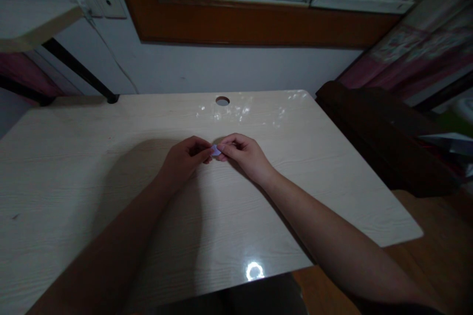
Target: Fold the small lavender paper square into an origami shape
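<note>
A small pale-lavender piece, perhaps folded paper [215, 150], is pinched between my two hands just above the desk. My left hand [185, 154] grips its left end with thumb and fingertips. From the other side, my right hand [243, 151] pinches the right end, its fingers curled. The fingertips cover much of the piece, so its full shape is hidden. Both forearms reach in from the bottom of the view.
The light wood-grain desk [155, 236] has a round cable hole [222, 101] near its back edge. A black shelf leg [83, 71] stands at the back left. Dark wooden furniture [384, 138] lies beyond the right edge. A white cable [114, 59] hangs from the wall socket.
</note>
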The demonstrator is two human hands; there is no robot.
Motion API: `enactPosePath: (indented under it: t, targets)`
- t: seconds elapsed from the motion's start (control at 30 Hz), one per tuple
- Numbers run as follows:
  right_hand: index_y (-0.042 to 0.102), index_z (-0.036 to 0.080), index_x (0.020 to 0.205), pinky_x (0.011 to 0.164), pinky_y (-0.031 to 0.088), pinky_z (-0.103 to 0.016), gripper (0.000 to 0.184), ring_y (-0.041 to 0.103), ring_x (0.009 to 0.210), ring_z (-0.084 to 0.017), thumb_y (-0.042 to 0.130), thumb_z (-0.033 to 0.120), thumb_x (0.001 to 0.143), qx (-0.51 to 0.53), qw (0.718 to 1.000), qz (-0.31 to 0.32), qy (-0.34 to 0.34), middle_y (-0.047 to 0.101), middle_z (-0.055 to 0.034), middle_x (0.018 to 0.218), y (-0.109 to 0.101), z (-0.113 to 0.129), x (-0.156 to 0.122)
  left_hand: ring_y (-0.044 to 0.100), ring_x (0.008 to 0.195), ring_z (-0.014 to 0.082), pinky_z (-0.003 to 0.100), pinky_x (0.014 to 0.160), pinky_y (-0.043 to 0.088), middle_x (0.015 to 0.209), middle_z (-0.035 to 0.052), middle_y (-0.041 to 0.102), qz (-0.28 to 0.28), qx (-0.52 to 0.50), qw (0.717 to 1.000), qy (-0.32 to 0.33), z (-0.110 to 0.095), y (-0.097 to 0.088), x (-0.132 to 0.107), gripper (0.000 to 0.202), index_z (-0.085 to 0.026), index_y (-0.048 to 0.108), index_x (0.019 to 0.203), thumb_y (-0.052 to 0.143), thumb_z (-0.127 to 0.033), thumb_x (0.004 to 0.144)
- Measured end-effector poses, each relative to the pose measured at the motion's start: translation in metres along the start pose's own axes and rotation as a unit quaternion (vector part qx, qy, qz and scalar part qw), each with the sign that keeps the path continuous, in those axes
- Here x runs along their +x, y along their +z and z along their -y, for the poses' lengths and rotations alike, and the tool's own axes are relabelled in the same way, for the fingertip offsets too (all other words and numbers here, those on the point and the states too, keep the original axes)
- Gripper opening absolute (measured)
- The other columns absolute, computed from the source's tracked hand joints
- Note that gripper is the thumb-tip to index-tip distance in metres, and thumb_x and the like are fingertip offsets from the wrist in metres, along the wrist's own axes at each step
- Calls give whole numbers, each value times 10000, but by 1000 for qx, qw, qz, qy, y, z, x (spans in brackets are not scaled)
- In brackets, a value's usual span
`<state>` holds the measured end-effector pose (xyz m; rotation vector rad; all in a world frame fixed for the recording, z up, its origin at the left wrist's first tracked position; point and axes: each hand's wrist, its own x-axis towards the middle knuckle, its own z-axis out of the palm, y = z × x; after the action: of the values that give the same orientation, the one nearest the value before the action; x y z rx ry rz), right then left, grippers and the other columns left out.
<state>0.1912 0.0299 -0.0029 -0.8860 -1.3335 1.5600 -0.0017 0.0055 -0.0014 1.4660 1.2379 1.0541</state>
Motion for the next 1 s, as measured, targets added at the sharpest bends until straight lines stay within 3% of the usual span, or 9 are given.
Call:
enactPosePath:
  t: [0.3,0.67,1.0]
  targets:
    - [698,166,828,676,559,-270,260,672,686,-132,787,401,763,-42,999,21,9,721,-42,756,2,-2,-2,667,720,176,278,682,506,775,22,724,-7,37,999,12,1,0,-1,238,-192,706,868,742,-415,791]
    - [733,167,829,710,564,-302,215,701,722,-166,760,375,780,-59,998,-13,-18,741,-56,761,3,-2,-2,662,692,166,268,699,517,721,17,709,-25,18,999,-11,-10,1,-1,190,-182,705,812,704,-371,795]
    - [742,168,843,714,564,-297,177,707,723,-160,768,327,769,-38,998,-38,-29,756,-59,791,2,-1,-1,668,698,161,282,705,536,739,14,702,-44,-50,998,-4,1,2,2,186,-180,674,831,734,-351,786]
